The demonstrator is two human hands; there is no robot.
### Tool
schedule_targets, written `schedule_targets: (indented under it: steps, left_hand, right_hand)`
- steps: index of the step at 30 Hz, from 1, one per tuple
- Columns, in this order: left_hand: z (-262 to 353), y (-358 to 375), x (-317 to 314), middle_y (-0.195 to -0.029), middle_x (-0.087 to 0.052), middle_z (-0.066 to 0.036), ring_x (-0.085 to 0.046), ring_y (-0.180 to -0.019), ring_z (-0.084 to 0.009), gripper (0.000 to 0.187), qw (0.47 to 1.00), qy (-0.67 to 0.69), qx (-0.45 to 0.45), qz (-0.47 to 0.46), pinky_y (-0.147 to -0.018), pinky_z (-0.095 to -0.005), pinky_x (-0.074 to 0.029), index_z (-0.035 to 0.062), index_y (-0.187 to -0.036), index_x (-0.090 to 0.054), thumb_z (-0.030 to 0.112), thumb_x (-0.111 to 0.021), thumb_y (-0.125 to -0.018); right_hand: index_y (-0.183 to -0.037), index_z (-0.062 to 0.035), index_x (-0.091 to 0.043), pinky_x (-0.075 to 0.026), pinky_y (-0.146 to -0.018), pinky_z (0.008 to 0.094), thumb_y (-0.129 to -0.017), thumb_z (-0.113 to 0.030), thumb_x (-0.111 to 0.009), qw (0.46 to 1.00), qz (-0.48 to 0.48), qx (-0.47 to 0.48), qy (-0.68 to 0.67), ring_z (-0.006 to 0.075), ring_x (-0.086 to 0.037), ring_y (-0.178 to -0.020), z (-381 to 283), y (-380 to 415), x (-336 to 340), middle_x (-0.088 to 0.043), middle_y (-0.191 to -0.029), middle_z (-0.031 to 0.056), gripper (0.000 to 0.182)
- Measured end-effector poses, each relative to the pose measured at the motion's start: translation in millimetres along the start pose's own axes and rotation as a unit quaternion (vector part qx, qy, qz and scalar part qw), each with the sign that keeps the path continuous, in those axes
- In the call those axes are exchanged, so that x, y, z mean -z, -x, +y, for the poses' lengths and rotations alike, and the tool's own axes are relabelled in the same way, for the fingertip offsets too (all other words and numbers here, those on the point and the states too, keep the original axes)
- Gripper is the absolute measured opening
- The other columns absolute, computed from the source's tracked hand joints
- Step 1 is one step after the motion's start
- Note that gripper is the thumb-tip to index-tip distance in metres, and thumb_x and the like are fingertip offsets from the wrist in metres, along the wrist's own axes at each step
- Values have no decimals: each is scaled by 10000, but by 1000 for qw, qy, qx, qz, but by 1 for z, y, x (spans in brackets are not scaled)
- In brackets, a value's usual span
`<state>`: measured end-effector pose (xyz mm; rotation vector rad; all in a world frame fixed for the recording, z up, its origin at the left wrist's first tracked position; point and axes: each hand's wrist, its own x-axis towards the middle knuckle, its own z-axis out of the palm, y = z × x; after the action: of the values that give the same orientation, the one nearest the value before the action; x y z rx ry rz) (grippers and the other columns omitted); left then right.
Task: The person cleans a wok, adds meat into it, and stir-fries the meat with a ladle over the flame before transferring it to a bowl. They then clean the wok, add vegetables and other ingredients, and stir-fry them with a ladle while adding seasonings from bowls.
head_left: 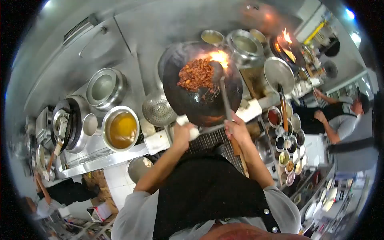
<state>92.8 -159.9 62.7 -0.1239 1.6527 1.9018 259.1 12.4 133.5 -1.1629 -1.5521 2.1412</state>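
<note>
Gripping a folded white cloth (187, 127) at the dark, rounded wok (203, 86), the left hand (184, 135) is closed; the right (237, 128) wraps the metal ladle's (225, 94) wooden handle. Glossy, lumpy red-brown food (197, 75) sits inside beside flames (219, 59).

ok so there's a metal bowl (105, 138) of yellow liquid just beside a perforated strainer (159, 109), steel pot (119, 89) behind the bowl, mesh sieve (279, 73) and loads of small ingredient bowls (284, 158) over right, one co-worker (339, 116) near a flaming pan (299, 59), another person (60, 195) way left
</note>
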Motion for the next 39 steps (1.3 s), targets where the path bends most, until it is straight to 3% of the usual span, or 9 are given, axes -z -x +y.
schedule_targets:
  steps: [1, 2, 4, 8, 19, 24, 27, 30, 39]
  left_hand:
    - [6, -6, 9, -785, -668, -107, -664, -660, -212, 116, 999, 39, -14, -36, -525, -369, -520, 8, -893, -659, 39, -688, -784]
    - [12, -22, 23, -742, -643, -73, -651, -620, -200, 122, 994, 18, 65, -89, -473, -361, -488, 35, -917, -629, 53, -663, -801]
    - [37, -6, 38, -715, -627, -52, -622, -571, -185, 57, 987, -16, 94, -133, -458, -336, -456, 60, -863, -626, 74, -652, -815]
    - [-6, 21, 63, -709, -628, -55, -595, -541, -179, 49, 982, -19, 105, -156, -457, -321, -440, 61, -850, -625, 75, -648, -810]
    - [-97, 152, 53, -735, -637, -81, -619, -597, -177, 78, 926, -91, 149, -336, -497, -299, -471, 28, -838, -611, 70, -620, -773]
    - [-142, 243, 50, -708, -642, -88, -634, -614, -191, 71, 860, -172, 202, -436, -548, -312, -504, 1, -817, -640, 45, -629, -762]
    - [-198, 298, 66, -733, -629, -82, -607, -614, -159, 99, 826, -185, 251, -469, -435, -293, -410, 65, -880, -579, 88, -607, -788]
    - [-229, 375, 75, -743, -628, -87, -601, -610, -157, 172, 774, -187, 321, -512, -417, -288, -378, 97, -952, -536, 93, -611, -797]
    - [-329, 558, 96, -711, -613, -55, -578, -564, -157, 99, 653, -249, 410, -586, -410, -295, -387, 95, -914, -552, 104, -604, -830]
  right_hand:
    - [-1509, -131, -460, -412, -442, 295, -978, -65, -596, 991, -63, -41, -115, 125, -499, -495, 10, 17, -13, -536, -701, -4, 553]
    - [-1435, -121, -497, -378, -442, 275, -996, -91, -585, 973, -107, -59, -194, 121, -498, -517, 20, 33, -26, -539, -735, -3, 449]
    - [-1343, -139, -513, -350, -441, 259, -1015, -130, -565, 929, -104, -126, -332, 113, -482, -529, 35, 70, -35, -524, -751, -4, 332]
    - [-1300, -158, -506, -325, -434, 246, -1025, -156, -552, 894, -49, -122, -429, 100, -451, -518, 62, 154, -21, -494, -741, -7, 278]
    - [-1474, -185, -448, -289, -369, 240, -1005, -172, -562, 866, 93, 48, -490, 84, -374, -439, 214, 373, 37, -440, -701, -9, 483]
    - [-1366, -159, -496, -260, -370, 251, -1006, -172, -577, 807, 124, 138, -560, 85, -340, -419, 283, 480, 29, -414, -686, -7, 368]
    - [-1415, -168, -467, -281, -380, 252, -1013, -180, -576, 777, 158, 156, -588, 84, -343, -422, 340, 579, 17, -423, -710, -7, 417]
    - [-1567, -194, -336, -319, -377, 238, -1000, -153, -573, 761, 208, 201, -580, 87, -380, -442, 365, 677, -3, -430, -713, -7, 616]
    - [-1507, -119, -400, -309, -353, 233, -972, -202, -623, 695, 407, 336, -488, 90, -397, -412, 366, 884, -61, -427, -686, 3, 586]
